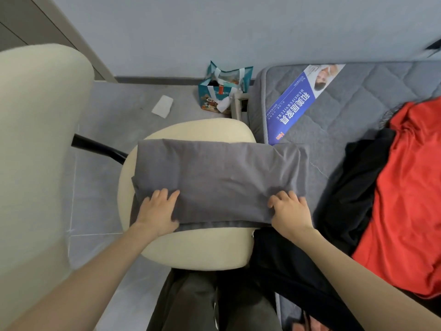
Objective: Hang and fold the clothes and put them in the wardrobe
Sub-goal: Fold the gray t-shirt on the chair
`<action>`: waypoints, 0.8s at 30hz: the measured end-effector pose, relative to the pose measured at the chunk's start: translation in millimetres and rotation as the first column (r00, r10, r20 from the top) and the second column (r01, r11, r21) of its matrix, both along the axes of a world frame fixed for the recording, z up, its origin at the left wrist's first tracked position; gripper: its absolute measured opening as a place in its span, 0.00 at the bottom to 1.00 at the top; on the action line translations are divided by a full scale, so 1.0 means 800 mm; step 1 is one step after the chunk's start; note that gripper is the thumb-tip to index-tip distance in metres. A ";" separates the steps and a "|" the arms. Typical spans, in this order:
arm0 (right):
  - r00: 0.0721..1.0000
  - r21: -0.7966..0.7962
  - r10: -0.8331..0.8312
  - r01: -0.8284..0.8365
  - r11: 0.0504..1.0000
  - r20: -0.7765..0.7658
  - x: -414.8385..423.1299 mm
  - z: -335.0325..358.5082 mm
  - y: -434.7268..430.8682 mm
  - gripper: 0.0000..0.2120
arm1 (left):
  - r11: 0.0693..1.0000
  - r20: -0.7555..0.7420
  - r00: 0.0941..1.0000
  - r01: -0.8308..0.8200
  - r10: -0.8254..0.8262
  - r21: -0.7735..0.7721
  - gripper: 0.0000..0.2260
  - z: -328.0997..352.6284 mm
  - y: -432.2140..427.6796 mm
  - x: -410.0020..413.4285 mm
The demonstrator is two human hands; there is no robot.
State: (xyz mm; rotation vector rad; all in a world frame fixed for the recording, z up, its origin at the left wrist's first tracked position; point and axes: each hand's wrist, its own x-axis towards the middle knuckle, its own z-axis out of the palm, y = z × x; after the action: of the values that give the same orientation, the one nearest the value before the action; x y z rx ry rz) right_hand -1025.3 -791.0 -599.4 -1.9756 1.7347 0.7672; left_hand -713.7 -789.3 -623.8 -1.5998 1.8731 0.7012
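Grey garment (219,177): it lies folded into a wide flat rectangle across the cream chair seat (191,249), and its right end overhangs onto the edge of the mattress (346,96). A narrow strip of a lower layer shows along the near edge. Your left hand (158,211) rests on the near left corner, fingers fairly straight and slightly spread on top of the cloth, thumb at the near edge; you cannot tell whether the thumb is under the layer. Your right hand (290,211) is at the near right corner, fingers curled and bunching the cloth in a grip. Surface: the seat is rounded and padded, joined by a black bar (95,145) to a cream backrest (35,139) at the left. Mattress: grey, quilted, bare, with a blue printed label (298,103) lying diagonally on it. A black garment (353,187) and a red garment (410,187) are heaped on it to the right, touching each other. Room: grey tiled floor (107,187), pale wall (214,32) with a grey skirting. A teal printed bag (214,91) stands on the floor beside the mattress corner, with a white slip of paper (162,106) to its left.
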 end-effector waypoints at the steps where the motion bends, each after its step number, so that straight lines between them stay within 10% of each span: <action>1: 1.000 -0.073 -0.013 0.014 0.997 0.016 0.006 0.000 -0.004 0.19 | 0.989 -0.071 0.997 -0.014 0.004 -0.148 0.27 0.001 -0.004 -0.008; 6: 0.986 -0.263 -0.015 0.059 0.963 0.167 0.053 -0.014 -0.030 0.33 | 0.871 -0.278 0.957 -0.067 -0.081 -0.487 0.24 -0.011 -0.052 -0.064; 24: 0.965 -0.296 -0.217 0.252 0.921 0.146 0.004 -0.098 -0.034 0.29 | 0.952 -0.138 0.988 -0.104 0.067 -0.288 0.32 -0.098 -0.115 -0.072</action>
State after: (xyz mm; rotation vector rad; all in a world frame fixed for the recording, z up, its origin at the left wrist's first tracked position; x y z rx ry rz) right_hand -1022.4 -817.9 -677.6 -1.9063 2.0796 0.3084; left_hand -770.9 -880.9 -702.3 -1.8703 2.0893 0.5928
